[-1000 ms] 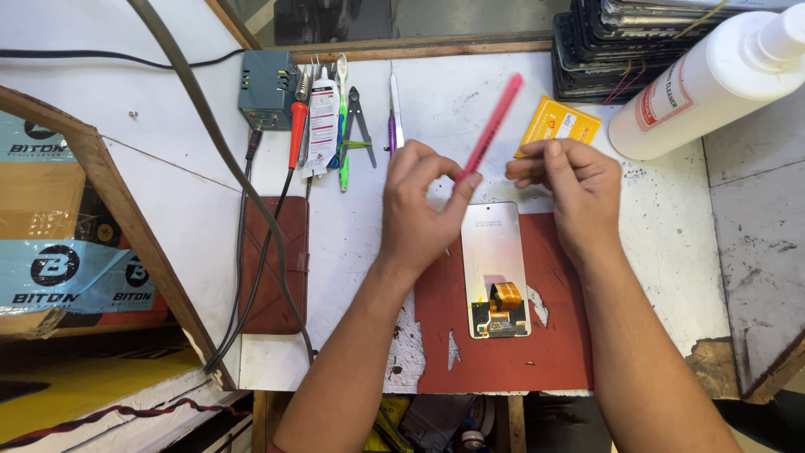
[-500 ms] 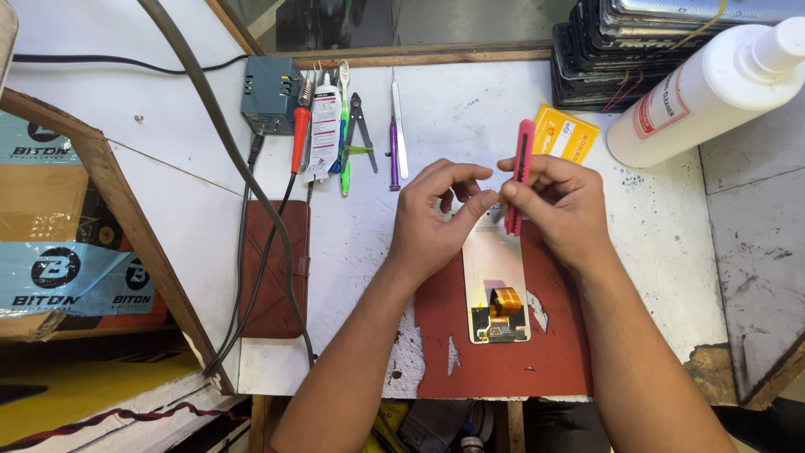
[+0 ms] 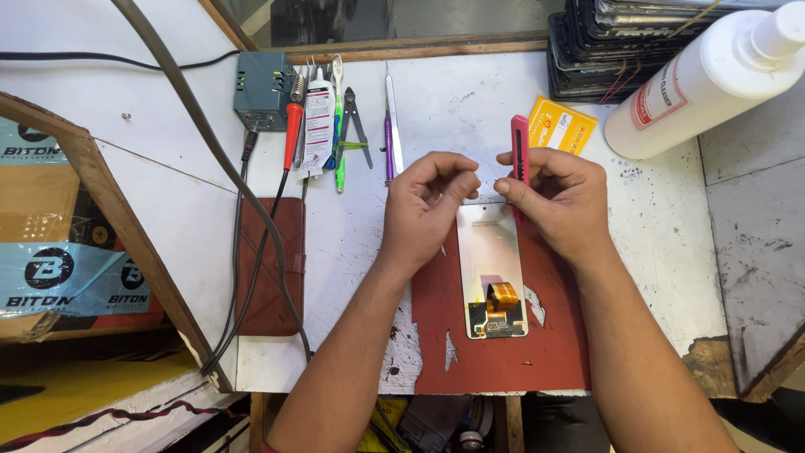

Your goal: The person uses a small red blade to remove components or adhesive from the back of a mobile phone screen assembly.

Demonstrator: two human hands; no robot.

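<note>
- The cutter is pink-red.
- The phone screen panel is pale beige-grey, with an orange ribbon cable on a black patch.
- The mat is dark red, with white worn spots.
- The bench is white, speckled with dark marks.
- The bottle is white, with a red-edged label.
- The small box is yellow.
- The soldering iron has a red grip.
- The wallet-like case is brown.

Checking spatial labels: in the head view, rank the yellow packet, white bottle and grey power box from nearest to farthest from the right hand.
From the right hand:
1. Yellow packet, just beyond its fingers.
2. White bottle, far right corner.
3. Grey power box, far left, past the tools.
</note>
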